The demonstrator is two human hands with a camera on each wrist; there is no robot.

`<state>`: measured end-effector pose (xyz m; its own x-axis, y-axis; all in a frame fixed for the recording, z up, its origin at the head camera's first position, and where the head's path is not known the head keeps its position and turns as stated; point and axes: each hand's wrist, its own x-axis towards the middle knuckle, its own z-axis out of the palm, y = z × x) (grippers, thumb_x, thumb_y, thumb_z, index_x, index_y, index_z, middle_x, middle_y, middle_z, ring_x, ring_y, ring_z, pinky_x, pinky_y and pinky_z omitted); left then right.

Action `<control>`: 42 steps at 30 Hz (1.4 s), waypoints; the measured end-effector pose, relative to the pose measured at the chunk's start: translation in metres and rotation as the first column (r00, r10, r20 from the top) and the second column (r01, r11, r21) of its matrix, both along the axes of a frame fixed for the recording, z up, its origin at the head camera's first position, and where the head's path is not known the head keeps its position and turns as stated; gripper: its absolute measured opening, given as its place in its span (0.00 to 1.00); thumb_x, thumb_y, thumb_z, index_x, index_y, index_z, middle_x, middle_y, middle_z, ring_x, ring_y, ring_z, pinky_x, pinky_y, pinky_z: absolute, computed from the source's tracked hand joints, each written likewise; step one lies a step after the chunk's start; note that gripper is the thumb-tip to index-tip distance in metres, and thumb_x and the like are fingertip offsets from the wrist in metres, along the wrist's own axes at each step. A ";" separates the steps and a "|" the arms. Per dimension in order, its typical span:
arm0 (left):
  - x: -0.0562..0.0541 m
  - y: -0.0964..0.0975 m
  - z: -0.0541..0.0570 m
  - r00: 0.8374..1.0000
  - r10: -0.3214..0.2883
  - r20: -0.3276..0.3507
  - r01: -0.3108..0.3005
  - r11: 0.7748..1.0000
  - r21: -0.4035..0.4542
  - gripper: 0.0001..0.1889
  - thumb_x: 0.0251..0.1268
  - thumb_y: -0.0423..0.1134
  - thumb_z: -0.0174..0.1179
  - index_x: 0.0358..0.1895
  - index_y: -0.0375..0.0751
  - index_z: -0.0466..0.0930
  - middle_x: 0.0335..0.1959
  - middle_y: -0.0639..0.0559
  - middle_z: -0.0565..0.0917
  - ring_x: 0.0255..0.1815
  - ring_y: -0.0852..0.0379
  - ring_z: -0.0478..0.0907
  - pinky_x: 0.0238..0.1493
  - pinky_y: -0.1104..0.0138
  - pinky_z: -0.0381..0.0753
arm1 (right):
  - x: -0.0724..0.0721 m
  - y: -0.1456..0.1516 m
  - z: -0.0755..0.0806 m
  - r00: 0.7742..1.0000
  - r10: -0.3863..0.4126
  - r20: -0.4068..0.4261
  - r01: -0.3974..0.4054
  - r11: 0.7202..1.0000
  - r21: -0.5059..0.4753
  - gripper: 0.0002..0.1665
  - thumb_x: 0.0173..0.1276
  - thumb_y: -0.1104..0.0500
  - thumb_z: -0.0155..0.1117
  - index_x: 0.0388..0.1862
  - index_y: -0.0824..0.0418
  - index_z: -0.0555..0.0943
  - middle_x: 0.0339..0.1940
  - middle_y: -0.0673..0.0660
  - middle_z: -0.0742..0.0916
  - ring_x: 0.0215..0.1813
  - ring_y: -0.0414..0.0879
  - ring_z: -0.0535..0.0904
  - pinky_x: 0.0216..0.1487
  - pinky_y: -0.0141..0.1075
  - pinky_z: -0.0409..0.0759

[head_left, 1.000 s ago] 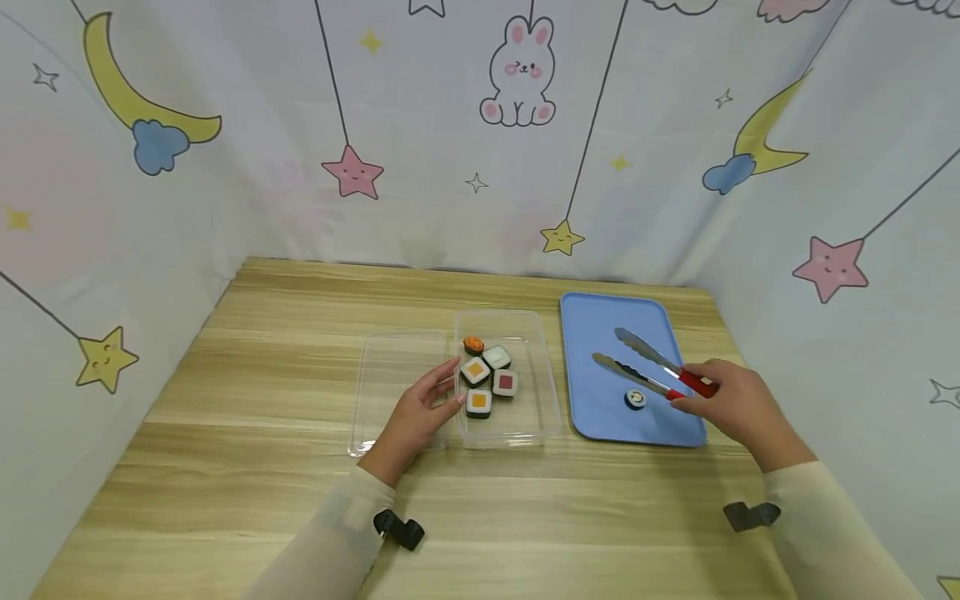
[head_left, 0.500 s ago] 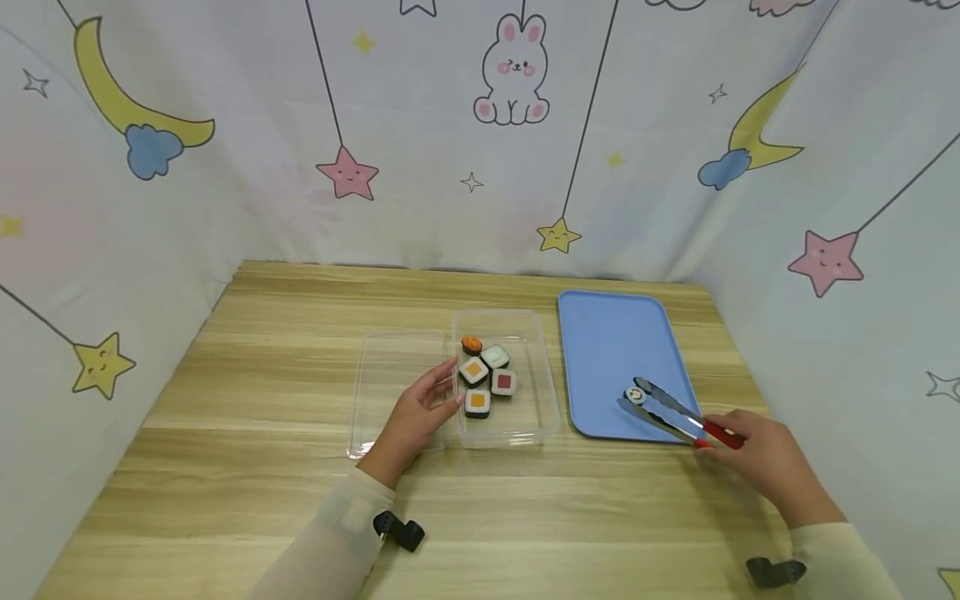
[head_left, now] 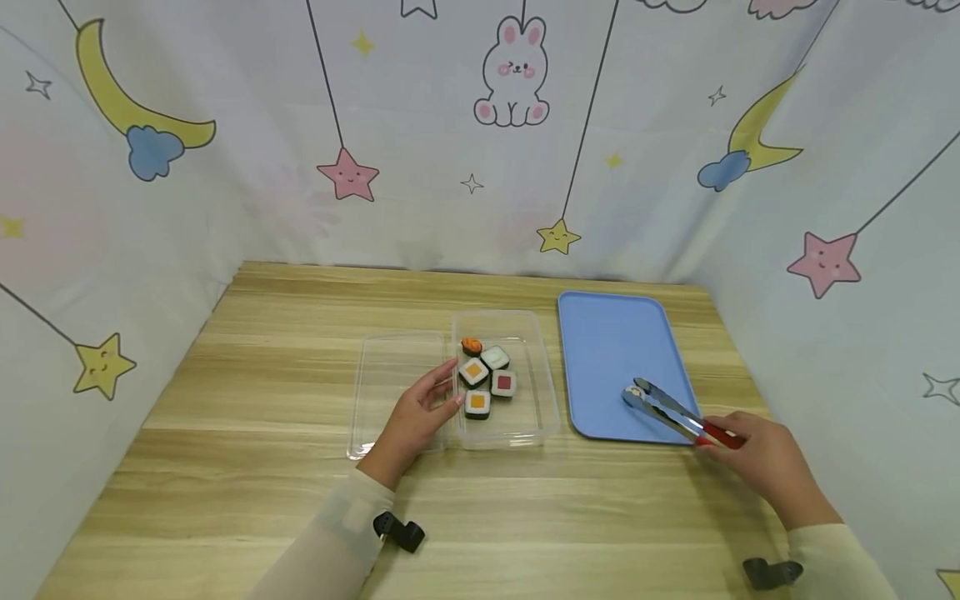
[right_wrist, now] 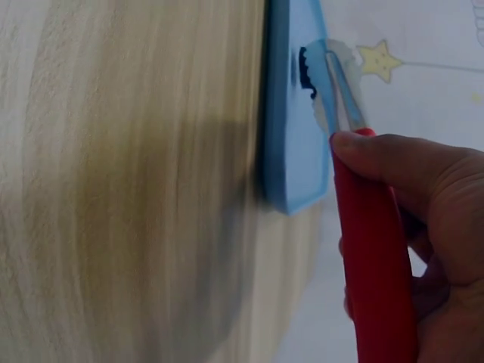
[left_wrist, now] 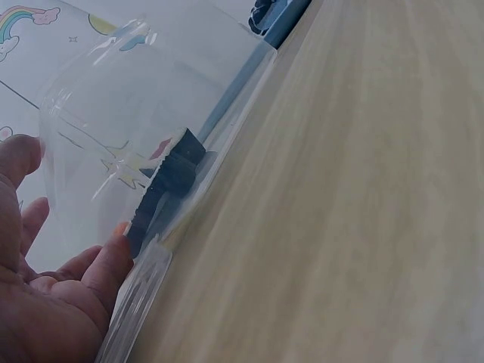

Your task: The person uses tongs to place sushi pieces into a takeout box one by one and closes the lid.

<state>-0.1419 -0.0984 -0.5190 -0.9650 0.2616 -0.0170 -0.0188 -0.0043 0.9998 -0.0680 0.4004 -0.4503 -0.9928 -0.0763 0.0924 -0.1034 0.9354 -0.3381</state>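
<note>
Diagonally, red-handled tongs [head_left: 684, 409], tips leftward and away.

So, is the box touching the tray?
Apart. The head view shows it: a narrow strip of bare table runs between the box's right side and the tray's left edge.

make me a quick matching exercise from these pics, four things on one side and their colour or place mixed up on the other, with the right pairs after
Column one:
1. tongs
2. tray
3. box
4. left hand

Column two:
a. blue, to the right of the box
b. at the box's left edge
c. red-handled, gripped by the right hand
d. clear, with five sushi pieces inside

Right pairs: 1-c, 2-a, 3-d, 4-b
</note>
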 end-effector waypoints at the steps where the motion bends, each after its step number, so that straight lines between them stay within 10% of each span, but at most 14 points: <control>1: 0.000 0.000 0.000 1.000 0.001 -0.002 -0.001 1.000 0.001 0.35 0.72 0.34 0.67 0.80 0.44 0.66 0.80 0.48 0.66 0.76 0.45 0.67 0.72 0.53 0.72 | 0.000 -0.001 0.001 1.000 -0.002 -0.002 0.002 1.000 -0.006 0.28 0.55 0.52 0.85 0.52 0.62 0.90 0.39 0.56 0.90 0.37 0.50 0.82 0.32 0.39 0.78; 9: 0.002 0.000 0.001 1.000 0.007 0.005 -0.007 1.000 -0.001 0.34 0.73 0.34 0.66 0.79 0.45 0.66 0.79 0.45 0.66 0.76 0.45 0.67 0.73 0.52 0.71 | -0.015 -0.014 0.022 1.000 -0.011 0.013 0.012 0.995 -0.095 0.30 0.60 0.49 0.82 0.59 0.61 0.88 0.51 0.69 0.88 0.47 0.63 0.84 0.35 0.40 0.83; 19: 0.002 -0.001 0.000 1.000 0.011 0.007 -0.011 1.000 0.000 0.34 0.73 0.35 0.67 0.79 0.48 0.67 0.79 0.47 0.67 0.76 0.46 0.68 0.72 0.52 0.72 | -0.045 -0.081 0.060 0.983 0.181 -0.011 -0.181 0.975 -0.130 0.26 0.59 0.54 0.84 0.56 0.58 0.90 0.48 0.58 0.89 0.44 0.53 0.84 0.37 0.36 0.84; 29: -0.001 -0.002 -0.004 1.000 0.003 0.012 -0.003 1.000 0.010 0.34 0.73 0.34 0.66 0.80 0.47 0.66 0.79 0.52 0.67 0.76 0.47 0.67 0.71 0.53 0.73 | -0.066 -0.147 0.066 0.864 0.497 0.081 -0.500 0.866 0.021 0.24 0.58 0.55 0.84 0.54 0.55 0.91 0.40 0.41 0.86 0.39 0.40 0.81 0.39 0.36 0.82; 42: -0.001 -0.002 -0.003 1.000 0.003 -0.002 -0.003 1.000 0.017 0.33 0.73 0.33 0.66 0.79 0.47 0.67 0.79 0.56 0.67 0.76 0.46 0.67 0.71 0.53 0.73 | -0.081 -0.178 0.073 0.791 0.595 0.142 -0.611 0.772 0.175 0.19 0.54 0.58 0.85 0.46 0.54 0.93 0.36 0.42 0.86 0.38 0.41 0.82 0.40 0.37 0.83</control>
<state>-0.1427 -0.1002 -0.5218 -0.9657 0.2593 -0.0110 -0.0172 -0.0214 0.9996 -0.1488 0.2219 -0.3768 -0.7396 -0.6700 -0.0639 -0.6517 0.7366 -0.1808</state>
